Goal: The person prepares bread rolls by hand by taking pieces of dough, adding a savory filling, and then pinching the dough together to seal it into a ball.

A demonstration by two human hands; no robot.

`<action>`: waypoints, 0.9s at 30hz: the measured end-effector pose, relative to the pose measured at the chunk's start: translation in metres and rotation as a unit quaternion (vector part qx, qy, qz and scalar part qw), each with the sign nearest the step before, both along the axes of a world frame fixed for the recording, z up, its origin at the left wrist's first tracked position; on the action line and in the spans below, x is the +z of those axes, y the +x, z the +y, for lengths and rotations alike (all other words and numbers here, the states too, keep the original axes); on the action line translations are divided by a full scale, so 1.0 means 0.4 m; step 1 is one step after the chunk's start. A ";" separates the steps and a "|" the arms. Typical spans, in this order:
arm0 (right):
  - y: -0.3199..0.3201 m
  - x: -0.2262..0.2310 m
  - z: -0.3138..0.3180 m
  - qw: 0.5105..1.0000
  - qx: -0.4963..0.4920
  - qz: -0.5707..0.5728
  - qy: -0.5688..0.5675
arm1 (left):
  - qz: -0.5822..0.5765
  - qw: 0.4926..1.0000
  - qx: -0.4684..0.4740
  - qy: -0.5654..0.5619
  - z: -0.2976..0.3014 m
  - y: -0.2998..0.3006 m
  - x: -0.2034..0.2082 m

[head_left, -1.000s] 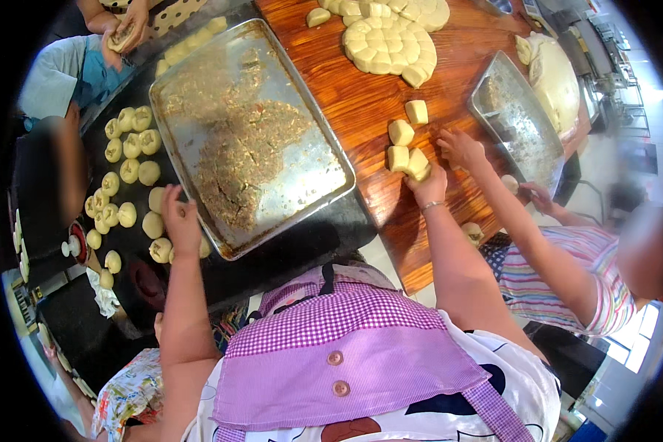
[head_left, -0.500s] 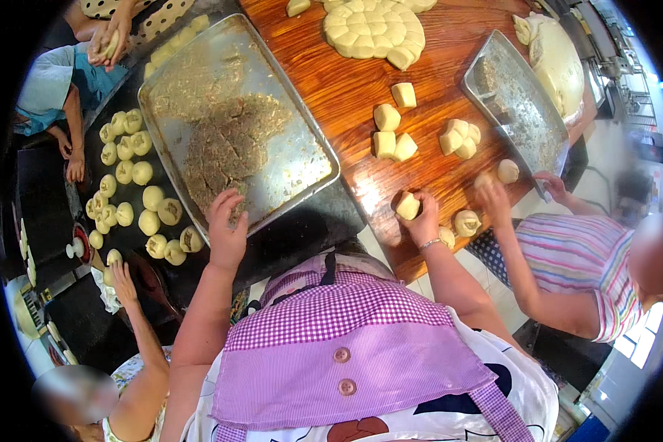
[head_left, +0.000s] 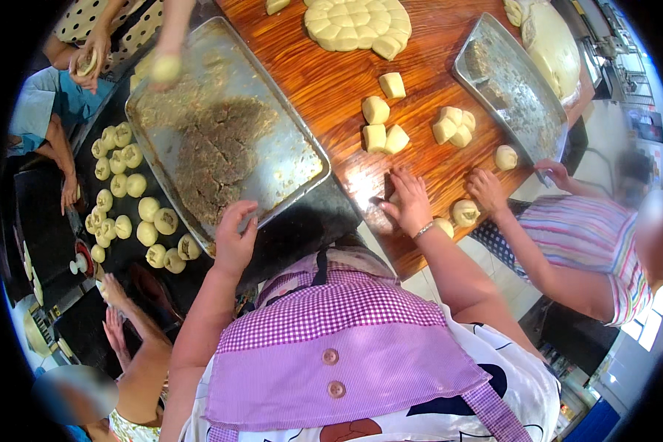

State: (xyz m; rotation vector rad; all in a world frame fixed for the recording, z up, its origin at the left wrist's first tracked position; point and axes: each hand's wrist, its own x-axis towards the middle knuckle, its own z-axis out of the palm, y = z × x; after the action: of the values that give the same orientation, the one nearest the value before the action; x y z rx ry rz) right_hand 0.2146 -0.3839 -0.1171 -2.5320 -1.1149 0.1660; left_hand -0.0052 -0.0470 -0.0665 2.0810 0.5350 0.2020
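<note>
My right hand (head_left: 410,200) lies palm down at the near edge of the wooden table. Its fingers and thumb curve around a pale dough piece (head_left: 394,197), mostly hidden beneath it. Over the near rim of a metal tray (head_left: 313,166) hangs my left hand (head_left: 236,239), fingers loosely bent and apart, nothing visible in it. Dark minced filling (head_left: 217,158) is spread in that tray. Beyond my right hand sit cut dough pieces (head_left: 376,110). A dough ball (head_left: 443,225) rests beside my right wrist.
A co-worker's hand (head_left: 486,190) is close on the right, next to a shaped bun (head_left: 465,212). Another person's blurred hand (head_left: 171,44) with dough reaches over the filling tray. Several buns (head_left: 147,221) stand left of it. A second tray (head_left: 523,96) lies at far right.
My right hand has turned palm down over the dough piece and shifted slightly left. My left hand has drawn back from the filling. A co-worker's arm has entered above the tray.
</note>
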 end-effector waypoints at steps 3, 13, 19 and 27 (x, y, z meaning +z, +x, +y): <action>0.036 -0.030 0.058 0.993 -0.061 -0.006 -0.102 | 0.026 0.999 -0.017 -0.023 -0.003 0.001 -0.003; 0.003 -0.058 0.131 0.972 -0.178 0.006 -0.154 | 0.035 0.994 -0.089 -0.052 -0.045 0.029 0.015; -0.002 -0.064 0.138 0.979 -0.124 0.026 -0.159 | 0.067 0.991 -0.102 -0.048 -0.044 -0.016 -0.021; -0.046 -0.037 0.070 0.976 -0.172 0.060 -0.121 | 0.070 0.990 -0.114 -0.042 -0.031 0.010 -0.017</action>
State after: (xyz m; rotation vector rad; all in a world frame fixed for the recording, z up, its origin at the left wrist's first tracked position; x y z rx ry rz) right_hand 0.1962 -0.3557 -0.1321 -2.8385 -0.6297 0.3756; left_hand -0.0014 -0.0596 -0.0733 2.0634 0.3784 -0.0985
